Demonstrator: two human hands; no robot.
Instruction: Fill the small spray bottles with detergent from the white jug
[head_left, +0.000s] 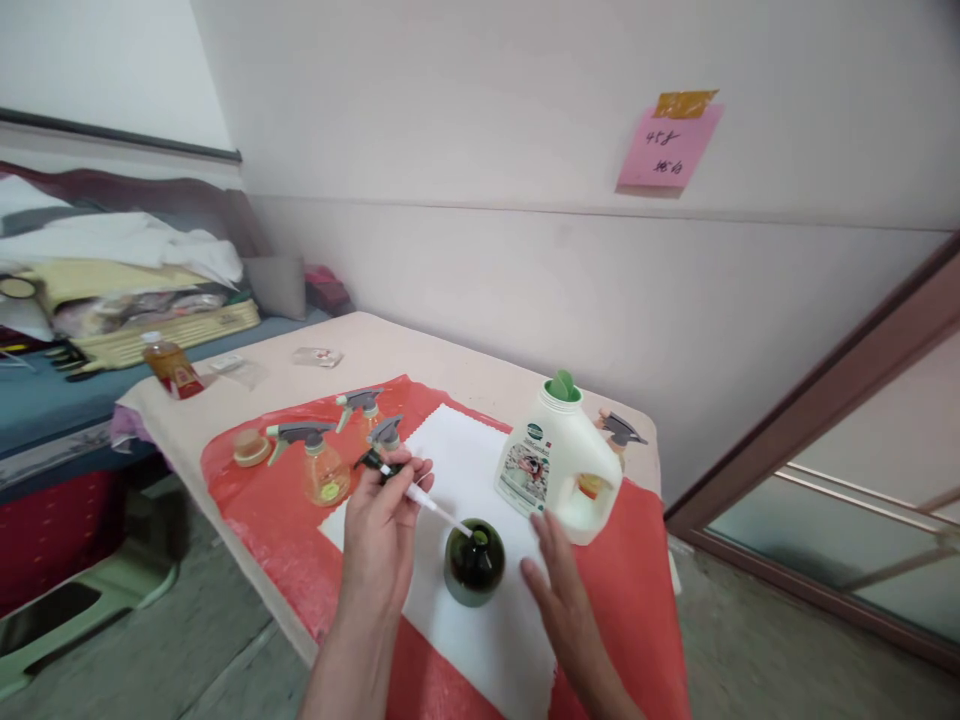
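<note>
My left hand (381,525) is closed on a dark pump head (373,461) whose white dip tube (439,509) slants down to the mouth of a dark green round bottle (474,563). The bottle stands on a white cloth (465,455). My right hand (553,580) lies open and flat on the cloth, just right of the bottle, without touching it. Behind the right hand stands a white detergent jug (559,463) with a green cap.
A red sheet (262,520) covers the beige table (390,350). Several clear orange spray bottles (324,463) with grey triggers stand at the left and one more behind the jug. A small capped bottle (171,366) sits at the far left corner. A pink note (666,145) hangs on the wall.
</note>
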